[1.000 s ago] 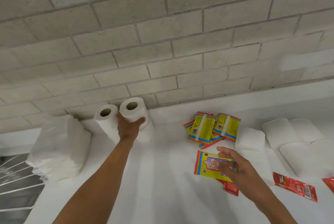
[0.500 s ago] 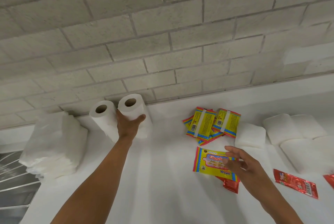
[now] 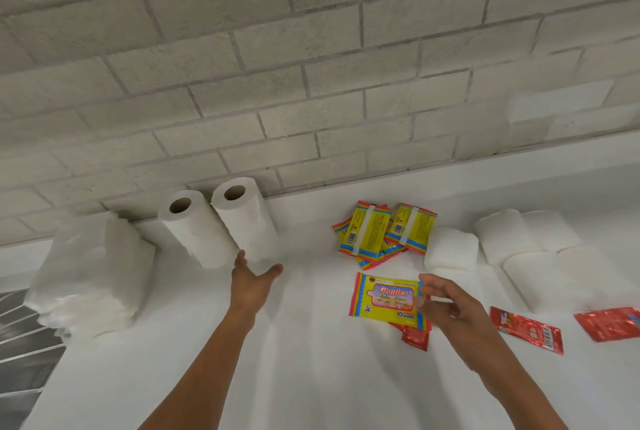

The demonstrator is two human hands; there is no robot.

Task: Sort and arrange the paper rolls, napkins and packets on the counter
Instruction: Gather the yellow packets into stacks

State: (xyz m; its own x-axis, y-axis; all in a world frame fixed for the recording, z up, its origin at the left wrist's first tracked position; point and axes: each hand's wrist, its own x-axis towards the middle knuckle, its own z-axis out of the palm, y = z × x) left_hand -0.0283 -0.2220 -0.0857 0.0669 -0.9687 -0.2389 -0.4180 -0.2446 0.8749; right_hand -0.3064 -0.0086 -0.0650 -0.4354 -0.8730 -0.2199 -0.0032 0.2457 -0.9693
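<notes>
The left hand (image 3: pixel 250 282) is spread open at the base of the right of two upright white paper towel rolls (image 3: pixel 246 221) standing by the brick wall (image 3: pixel 311 65) on the white desk (image 3: pixel 311 377). The right hand (image 3: pixel 446 305), fingers loosely extended, hovers at the edge of a yellow "Giggles" wipes packet (image 3: pixel 384 298) lying flat, holding nothing.

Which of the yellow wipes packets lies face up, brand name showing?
The single wipes packet nearest the right hand, apart from the pile. The piled packets by the wall show barcoded backs.
</notes>
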